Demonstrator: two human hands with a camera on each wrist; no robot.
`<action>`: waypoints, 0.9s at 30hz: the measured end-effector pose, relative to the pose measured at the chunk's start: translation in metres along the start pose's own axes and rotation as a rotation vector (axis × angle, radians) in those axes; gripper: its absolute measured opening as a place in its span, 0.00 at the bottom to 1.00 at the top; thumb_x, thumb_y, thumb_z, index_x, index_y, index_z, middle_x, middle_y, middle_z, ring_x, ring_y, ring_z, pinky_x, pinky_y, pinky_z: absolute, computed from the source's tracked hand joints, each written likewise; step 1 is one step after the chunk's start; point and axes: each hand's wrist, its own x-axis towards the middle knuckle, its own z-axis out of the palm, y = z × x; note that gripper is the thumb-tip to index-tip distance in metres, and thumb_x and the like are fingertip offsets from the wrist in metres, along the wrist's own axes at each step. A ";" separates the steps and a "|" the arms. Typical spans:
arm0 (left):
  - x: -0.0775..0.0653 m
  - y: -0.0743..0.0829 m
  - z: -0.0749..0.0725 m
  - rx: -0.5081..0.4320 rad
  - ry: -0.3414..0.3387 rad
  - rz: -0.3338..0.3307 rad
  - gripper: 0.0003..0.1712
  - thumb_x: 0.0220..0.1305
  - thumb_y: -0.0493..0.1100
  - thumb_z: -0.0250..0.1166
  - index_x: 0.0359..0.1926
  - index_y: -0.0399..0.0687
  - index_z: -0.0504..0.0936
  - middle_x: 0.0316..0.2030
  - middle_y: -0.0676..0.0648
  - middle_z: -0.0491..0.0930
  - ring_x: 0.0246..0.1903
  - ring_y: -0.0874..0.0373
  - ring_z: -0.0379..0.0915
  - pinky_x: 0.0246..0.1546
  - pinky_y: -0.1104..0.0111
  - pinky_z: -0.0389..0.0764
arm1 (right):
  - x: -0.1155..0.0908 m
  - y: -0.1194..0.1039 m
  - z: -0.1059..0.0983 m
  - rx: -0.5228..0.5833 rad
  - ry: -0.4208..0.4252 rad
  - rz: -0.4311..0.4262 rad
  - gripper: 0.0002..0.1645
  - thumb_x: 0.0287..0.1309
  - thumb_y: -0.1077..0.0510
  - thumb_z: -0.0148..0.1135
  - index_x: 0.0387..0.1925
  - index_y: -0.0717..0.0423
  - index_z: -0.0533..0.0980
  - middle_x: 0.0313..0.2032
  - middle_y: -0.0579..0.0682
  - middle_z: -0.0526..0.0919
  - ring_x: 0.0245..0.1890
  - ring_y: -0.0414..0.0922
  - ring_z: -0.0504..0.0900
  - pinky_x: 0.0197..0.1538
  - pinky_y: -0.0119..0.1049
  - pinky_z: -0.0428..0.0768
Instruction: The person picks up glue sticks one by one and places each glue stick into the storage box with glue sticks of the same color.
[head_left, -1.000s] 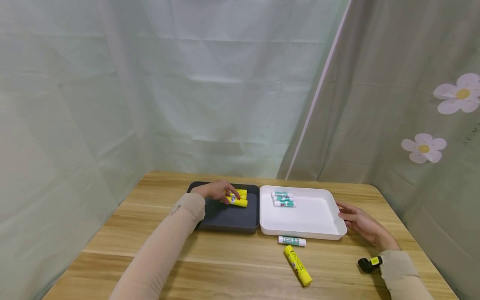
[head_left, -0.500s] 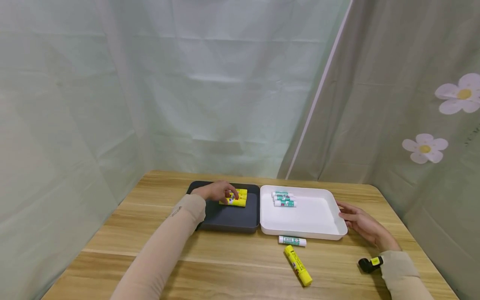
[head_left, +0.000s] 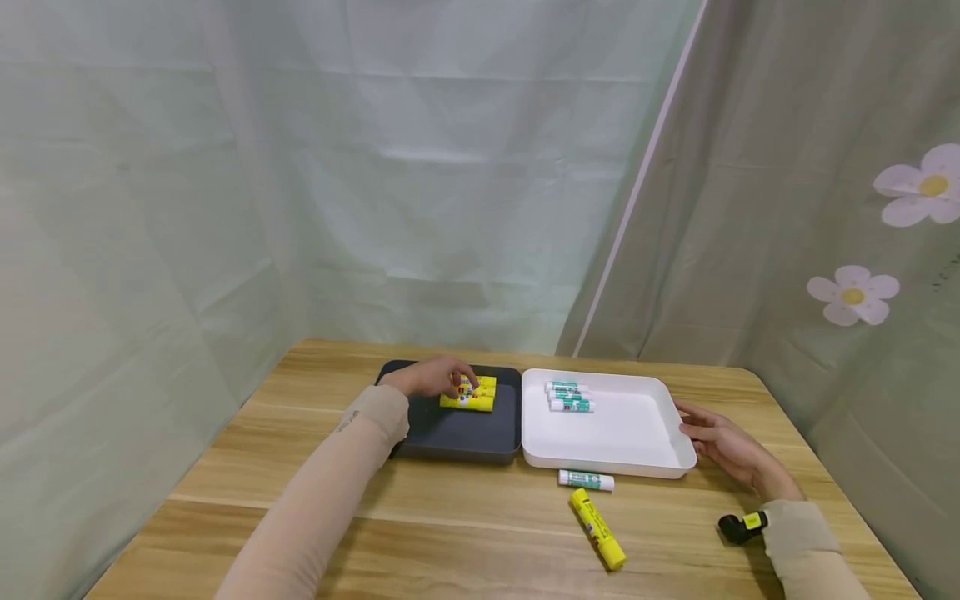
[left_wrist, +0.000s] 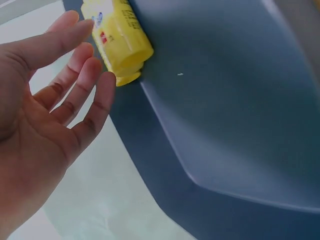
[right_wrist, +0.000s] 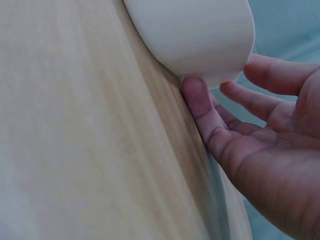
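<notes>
My left hand (head_left: 432,377) hovers over the dark grey tray (head_left: 457,446), its fingers loosely bent beside several yellow glue sticks (head_left: 472,403) lying in a row. In the left wrist view, the fingertips come close to the end of a yellow glue stick (left_wrist: 122,45); nothing is gripped. At the right end of the white tray (head_left: 611,446), my right hand (head_left: 726,446) rests its fingertips against the outer wall. The right wrist view has these relaxed fingers (right_wrist: 197,95) touching the tray's corner from outside. Several white-and-green glue sticks (head_left: 572,406) lie in the white tray.
On the wooden table (head_left: 420,533), a white-and-green glue stick (head_left: 586,481) lies just in front of the white tray. Nearer stands no container, only a slanted yellow glue stick (head_left: 597,529). Pale curtains (head_left: 450,183) hang behind the table.
The front yellow glue stick has shifted slightly left and now lines up with the others in the dark tray. My left fingers have loosened from it. My right hand stays at the white tray.
</notes>
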 end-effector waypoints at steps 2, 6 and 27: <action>-0.001 0.001 -0.001 0.002 0.009 0.041 0.19 0.72 0.28 0.62 0.60 0.43 0.84 0.54 0.37 0.78 0.50 0.47 0.76 0.48 0.57 0.82 | 0.000 0.000 0.001 -0.002 0.007 0.008 0.43 0.80 0.59 0.50 0.80 0.71 0.40 0.73 0.69 0.57 0.52 0.34 0.79 0.54 0.32 0.81; -0.002 0.004 0.000 0.008 0.038 0.120 0.18 0.74 0.30 0.60 0.61 0.40 0.83 0.54 0.37 0.80 0.51 0.47 0.77 0.52 0.56 0.81 | -0.001 0.001 0.002 -0.003 0.011 0.019 0.43 0.80 0.59 0.50 0.80 0.70 0.40 0.74 0.69 0.55 0.52 0.34 0.79 0.54 0.32 0.81; -0.017 0.053 0.036 -0.251 0.134 0.363 0.16 0.76 0.38 0.62 0.61 0.45 0.84 0.55 0.44 0.84 0.52 0.54 0.79 0.55 0.56 0.82 | 0.000 -0.002 0.001 0.000 0.020 0.013 0.43 0.79 0.60 0.51 0.80 0.71 0.40 0.68 0.61 0.63 0.52 0.34 0.79 0.54 0.31 0.81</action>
